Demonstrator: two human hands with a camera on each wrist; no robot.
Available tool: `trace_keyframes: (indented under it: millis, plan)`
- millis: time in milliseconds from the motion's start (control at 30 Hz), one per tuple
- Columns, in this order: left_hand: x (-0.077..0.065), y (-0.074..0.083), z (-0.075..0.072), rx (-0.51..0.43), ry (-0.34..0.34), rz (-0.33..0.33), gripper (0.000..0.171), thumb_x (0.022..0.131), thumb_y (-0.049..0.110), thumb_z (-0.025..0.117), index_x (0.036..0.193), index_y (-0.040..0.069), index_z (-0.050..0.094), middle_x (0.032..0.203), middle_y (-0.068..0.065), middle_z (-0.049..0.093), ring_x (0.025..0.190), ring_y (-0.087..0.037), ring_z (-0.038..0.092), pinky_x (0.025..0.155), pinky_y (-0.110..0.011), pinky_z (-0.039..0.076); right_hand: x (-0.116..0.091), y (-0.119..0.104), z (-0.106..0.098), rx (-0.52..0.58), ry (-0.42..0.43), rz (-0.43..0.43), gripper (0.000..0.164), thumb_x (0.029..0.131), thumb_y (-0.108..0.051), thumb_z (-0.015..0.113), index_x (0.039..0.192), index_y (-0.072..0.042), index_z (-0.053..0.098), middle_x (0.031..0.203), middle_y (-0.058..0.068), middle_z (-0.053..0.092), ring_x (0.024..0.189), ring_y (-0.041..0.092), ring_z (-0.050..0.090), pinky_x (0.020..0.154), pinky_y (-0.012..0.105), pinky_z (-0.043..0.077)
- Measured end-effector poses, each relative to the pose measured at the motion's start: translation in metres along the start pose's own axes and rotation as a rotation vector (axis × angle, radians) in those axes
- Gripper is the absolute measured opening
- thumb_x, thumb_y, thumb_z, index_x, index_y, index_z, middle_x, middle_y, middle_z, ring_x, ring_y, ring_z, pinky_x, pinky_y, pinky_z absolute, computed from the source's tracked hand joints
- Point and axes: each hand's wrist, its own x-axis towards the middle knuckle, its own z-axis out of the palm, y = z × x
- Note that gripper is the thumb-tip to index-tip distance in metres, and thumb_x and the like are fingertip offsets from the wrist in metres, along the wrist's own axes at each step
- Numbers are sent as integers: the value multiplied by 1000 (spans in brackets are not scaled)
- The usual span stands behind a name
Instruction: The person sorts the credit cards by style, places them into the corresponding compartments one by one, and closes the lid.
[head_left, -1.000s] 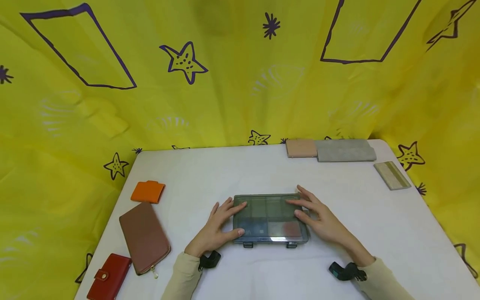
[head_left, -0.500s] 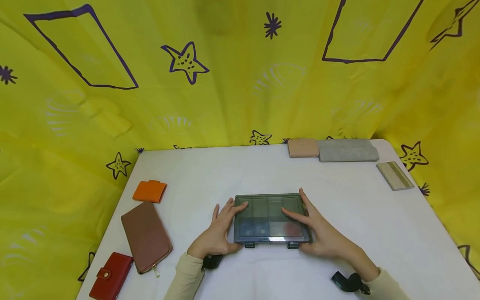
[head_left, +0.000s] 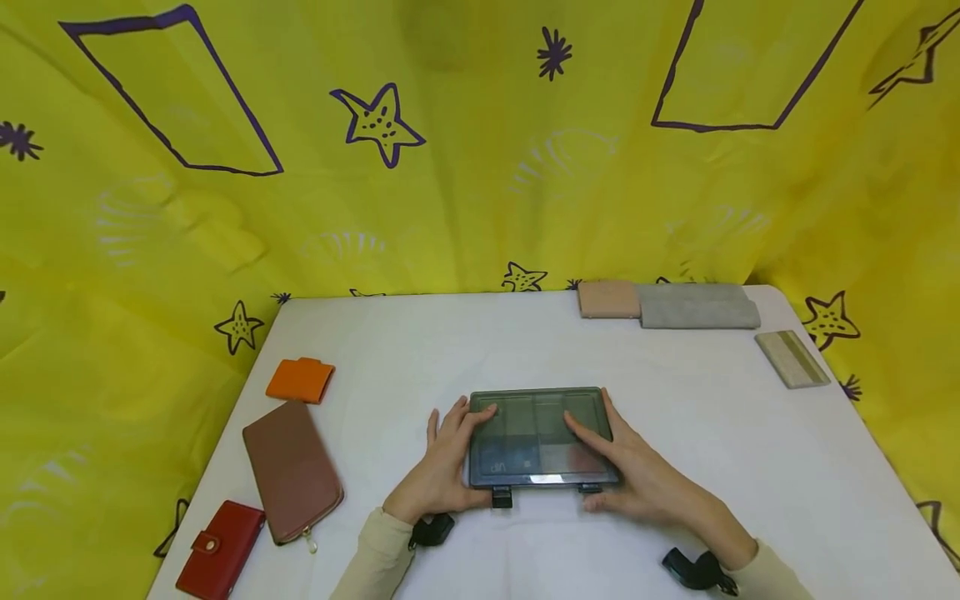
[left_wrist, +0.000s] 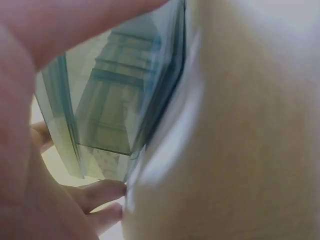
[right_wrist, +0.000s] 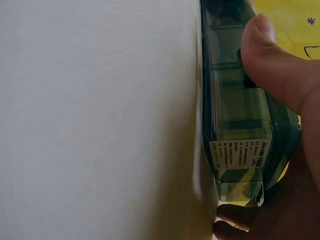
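A translucent dark green plastic storage box (head_left: 517,437) with inner compartments lies flat on the white table. Something bluish and something reddish show dimly through its lid. My left hand (head_left: 435,475) grips the left end, index finger on the lid and thumb beside the left latch (head_left: 502,497), which hangs down off the front edge. On the other end, my right hand (head_left: 648,475) holds the box with a finger over the lid and the thumb at the right latch (head_left: 591,489). The right wrist view shows a printed white label (right_wrist: 240,154) on the box's side.
To the left lie an orange card holder (head_left: 300,381), a brown zip wallet (head_left: 292,471) and a red snap wallet (head_left: 221,550). Along the back right are a tan wallet (head_left: 609,300), a grey wallet (head_left: 699,307) and a beige striped card holder (head_left: 791,359). A yellow patterned cloth (head_left: 450,208) hangs behind.
My right thumb has come off the lid to the front latch, and my left thumb has also dropped to the front edge. The left latch has swung outward and down.
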Motion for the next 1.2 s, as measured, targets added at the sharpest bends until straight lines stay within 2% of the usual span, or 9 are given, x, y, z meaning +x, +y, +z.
trace_keyframes:
  millis: [200,300,467,633,767,867,967,1100,1200]
  plan:
    - [1,-1,2,-15,25,-36,125,60,47,101,163,23,36,170,-21,29,164,-40,16,131,-67,0,0,1,1,41,-33,-22,111,87,-42,87,172,-20,19,171,36,-20,153,67,15,111,83,35]
    - [3,-1,5,-27,75,-41,123,56,47,102,160,25,41,166,-17,37,163,-39,21,133,-64,6,-2,1,3,70,-27,-41,109,91,-38,83,172,-15,15,169,36,-23,151,70,12,109,86,33]
    - [3,0,8,-77,154,-34,116,52,39,103,154,24,50,158,-12,50,160,-40,29,132,-65,14,-5,-1,8,102,-20,-42,105,96,-38,78,172,-10,10,168,37,-26,149,74,6,107,90,29]
    - [4,0,9,-80,145,-58,113,55,42,101,154,23,51,160,-12,47,161,-39,28,133,-64,13,-7,0,8,109,-14,-18,103,98,-36,76,172,-11,9,169,35,-26,150,73,5,106,92,27]
    - [2,1,8,-83,126,-71,113,57,46,101,154,22,49,163,-15,43,162,-41,24,131,-69,11,-6,0,11,102,-8,-13,102,99,-36,75,172,-14,8,170,35,-25,150,73,8,107,91,28]
    - [0,1,7,-70,102,-57,114,61,50,99,157,21,46,164,-18,40,162,-43,22,130,-71,10,-7,0,13,80,5,-9,102,98,-39,76,173,-16,10,170,36,-22,150,73,14,108,88,32]
    - [-2,2,5,-83,43,-58,117,67,55,95,164,23,37,171,-19,30,164,-43,14,132,-69,6,-8,-1,10,40,16,-3,103,97,-44,77,173,-19,12,171,35,-18,149,71,22,108,83,39]
    - [-6,7,-4,-182,-30,-140,122,77,57,91,171,33,16,179,-16,8,166,-41,-4,130,-73,3,-12,-1,-7,3,50,14,109,94,-47,80,173,-22,9,172,32,-22,150,69,23,105,82,43]
    - [-9,7,-22,-216,39,-183,119,85,50,87,172,33,7,179,-18,3,165,-45,-6,126,-79,6,-17,6,-36,-90,132,54,106,97,-45,77,173,-22,6,171,29,-27,151,70,17,108,86,35]
